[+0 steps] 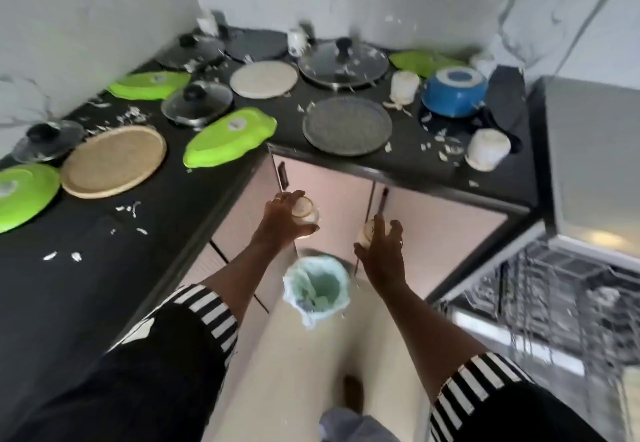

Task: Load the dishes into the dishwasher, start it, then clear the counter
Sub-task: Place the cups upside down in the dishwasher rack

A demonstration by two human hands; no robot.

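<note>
Cups come first here: we have one in each of our hands, both held at the centre of the frame above the lined bin [317,289] on the floor. Our left hand [285,221] curls its fingers round a pale cup [304,213] tipped on its side, one round end turned toward us. Our right hand [382,251] grips a second cup [367,232], mostly hidden behind fingers that look partly splayed; how firm that hold is we cannot tell.

We judge the step to be shaking out leftovers before loading. To do it well, we should turn each mouth fully downward right over the bin's opening. Both cups sit toward its far edge, so anything falling may land on the floor. We should firm up the right grip before tipping. Then we swing to the open dishwasher rack [554,303] in the lower right of the frame and set the cups mouth down.

Most of the work remains: the black table [156,233] across the upper frame carries green plates [230,136], glass lids [197,102], more cups and white scraps [133,209].
</note>
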